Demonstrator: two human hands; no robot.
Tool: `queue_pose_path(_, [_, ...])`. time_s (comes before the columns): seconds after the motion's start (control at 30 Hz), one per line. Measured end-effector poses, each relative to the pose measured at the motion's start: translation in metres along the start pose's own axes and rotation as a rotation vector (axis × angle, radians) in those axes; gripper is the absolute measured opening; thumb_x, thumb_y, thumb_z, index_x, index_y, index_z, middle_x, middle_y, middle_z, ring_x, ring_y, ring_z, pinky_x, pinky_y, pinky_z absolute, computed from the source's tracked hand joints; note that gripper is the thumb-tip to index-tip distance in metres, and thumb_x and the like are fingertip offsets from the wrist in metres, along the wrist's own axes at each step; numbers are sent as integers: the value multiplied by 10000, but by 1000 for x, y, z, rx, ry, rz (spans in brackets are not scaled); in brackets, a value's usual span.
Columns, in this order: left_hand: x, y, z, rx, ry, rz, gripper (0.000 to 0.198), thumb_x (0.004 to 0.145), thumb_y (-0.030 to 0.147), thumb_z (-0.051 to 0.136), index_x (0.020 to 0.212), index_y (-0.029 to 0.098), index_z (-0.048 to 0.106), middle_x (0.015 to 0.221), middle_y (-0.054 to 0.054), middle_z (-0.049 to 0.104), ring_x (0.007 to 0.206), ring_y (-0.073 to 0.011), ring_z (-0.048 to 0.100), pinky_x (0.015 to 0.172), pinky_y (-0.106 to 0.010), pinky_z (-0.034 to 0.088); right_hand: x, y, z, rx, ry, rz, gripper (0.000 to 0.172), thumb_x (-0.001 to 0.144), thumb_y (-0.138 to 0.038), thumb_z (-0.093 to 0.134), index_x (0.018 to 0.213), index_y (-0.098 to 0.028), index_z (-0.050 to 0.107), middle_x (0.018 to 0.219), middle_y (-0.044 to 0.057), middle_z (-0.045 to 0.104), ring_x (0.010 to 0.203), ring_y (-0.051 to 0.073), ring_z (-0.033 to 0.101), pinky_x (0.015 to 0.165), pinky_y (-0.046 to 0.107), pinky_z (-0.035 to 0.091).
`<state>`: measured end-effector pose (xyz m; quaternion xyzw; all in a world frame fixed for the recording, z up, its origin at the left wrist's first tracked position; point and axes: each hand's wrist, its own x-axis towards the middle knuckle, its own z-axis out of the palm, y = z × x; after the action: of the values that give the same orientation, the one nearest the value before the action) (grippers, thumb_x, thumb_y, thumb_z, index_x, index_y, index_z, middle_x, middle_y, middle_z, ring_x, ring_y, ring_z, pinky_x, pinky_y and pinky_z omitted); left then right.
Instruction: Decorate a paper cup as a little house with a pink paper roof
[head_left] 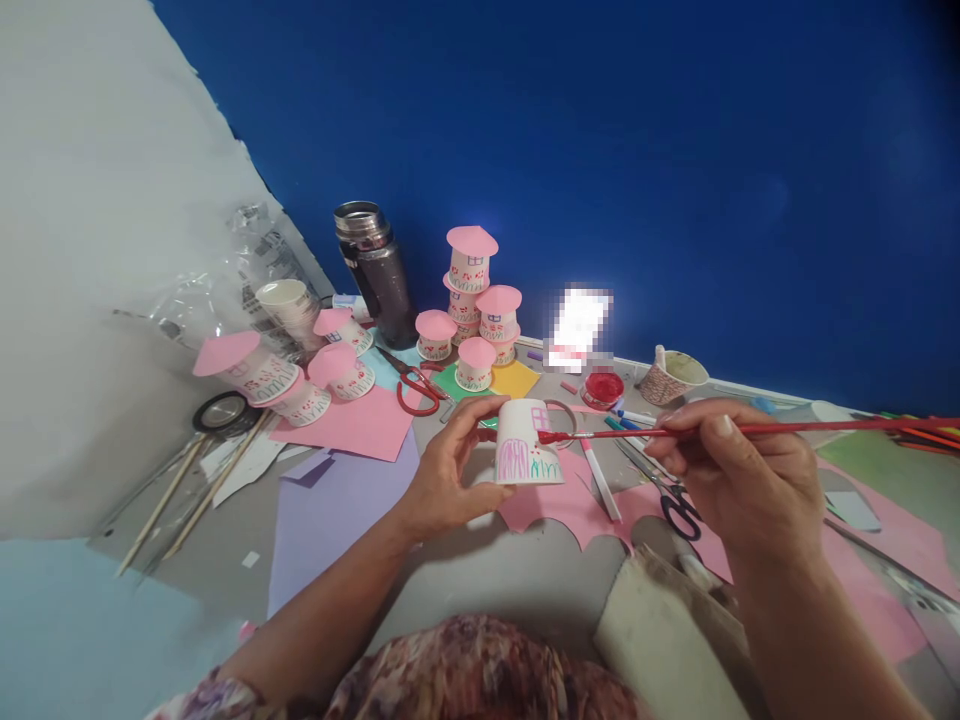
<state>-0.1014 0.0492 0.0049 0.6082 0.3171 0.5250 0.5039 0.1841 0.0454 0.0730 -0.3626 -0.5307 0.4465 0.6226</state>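
Note:
My left hand [450,465] grips a white paper cup [517,430], held upside down between thumb and fingers. On the cup are a purple door, a purple window and green grass strokes. My right hand [750,480] is closed around a long red paintbrush [637,433]. The brush's red-coated tip meets the cup's side below the window, beside a red spot. Beyond the cup sits an open jar of red paint [602,390]. Several decorated cups with pink cone roofs stand at the back, some stacked in a tower [471,275].
A dark thermos [379,275] stands against the blue wall. Red-handled scissors [416,390], black-handled scissors [679,510], a white marker [601,480] and cut pink paper [577,510] lie around the hands. At left are wooden sticks [161,505], black tape [223,412] and purple paper [337,530].

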Motion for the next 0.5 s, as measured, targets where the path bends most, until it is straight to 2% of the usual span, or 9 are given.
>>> queue_pose_path(0.5, [-1,4,2,15,-8,-16,818,702,172,879,1454,341,602,1504,-86,530,1391,-342,540,1121,-453,489,-2,-1,0,-10,-7,44,187,945,-403,791,893,-233,847,742,54,795,571,138,692,501,220,555])
